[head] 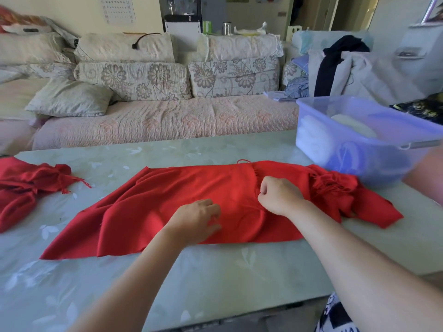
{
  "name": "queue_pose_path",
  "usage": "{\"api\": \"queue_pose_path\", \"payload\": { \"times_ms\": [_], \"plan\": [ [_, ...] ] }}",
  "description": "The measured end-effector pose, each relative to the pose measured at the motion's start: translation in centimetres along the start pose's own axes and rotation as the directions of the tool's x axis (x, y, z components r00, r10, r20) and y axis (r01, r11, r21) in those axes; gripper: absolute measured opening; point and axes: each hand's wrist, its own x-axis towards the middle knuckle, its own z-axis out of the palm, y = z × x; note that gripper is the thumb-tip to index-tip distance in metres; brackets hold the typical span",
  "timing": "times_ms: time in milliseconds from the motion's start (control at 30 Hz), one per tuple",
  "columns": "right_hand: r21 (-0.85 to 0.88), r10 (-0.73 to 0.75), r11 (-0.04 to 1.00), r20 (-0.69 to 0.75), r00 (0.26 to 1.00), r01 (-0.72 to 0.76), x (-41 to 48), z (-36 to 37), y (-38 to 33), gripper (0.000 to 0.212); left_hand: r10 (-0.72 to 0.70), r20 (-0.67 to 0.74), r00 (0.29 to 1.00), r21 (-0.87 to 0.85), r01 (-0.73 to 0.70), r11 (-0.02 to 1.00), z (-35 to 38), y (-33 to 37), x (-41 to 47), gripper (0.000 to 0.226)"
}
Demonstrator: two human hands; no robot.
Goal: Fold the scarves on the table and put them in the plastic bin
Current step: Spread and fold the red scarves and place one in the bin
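So the red scarf [153,207] lies longways left-to-right, left hand [197,218] and right hand [279,196] both pinching cloth near its middle. The bin [318,140] sits off right, closer to the right hand.

A long sofa [167,118] under a pale quilted cover runs across the room from nine o'clock to one o'clock, just beyond the far edge of the pale green, flower-patterned desk [215,271]. Floral cushions [134,79] lean along its back, and a loose pillow [69,98] lies at ten o'clock. On the cream wall at eleven o'clock hangs a calendar [117,8]. A heap of clothes [342,65] sits at two o'clock. A dim doorway [309,13] opens at one o'clock. Soft daylight fills the room.
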Motion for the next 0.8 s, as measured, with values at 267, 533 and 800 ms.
{"api": "queue_pose_path", "payload": {
  "times_ms": [267,533,800],
  "plan": [
    [0.005,-0.356,0.925,0.358,0.863,0.38,-4.6,0.2,-1.6,0.029,0.01,0.083,0.997,-0.086,-0.003,0.996,-1.0,0.3,-3.9,0.025],
    [-0.011,-0.406,0.908,0.211,0.889,0.418,-4.1,-0.4,-2.2,0.02,-0.118,0.027,0.993,-0.152,0.12,0.981,-1.1,0.5,-3.8,0.021],
    [-0.192,-0.123,0.938,0.59,0.798,0.287,-5.3,-1.7,-4.1,0.017,-0.038,0.103,0.994,-0.187,0.057,0.981,-1.2,0.6,-3.9,0.044]
  ]
}}
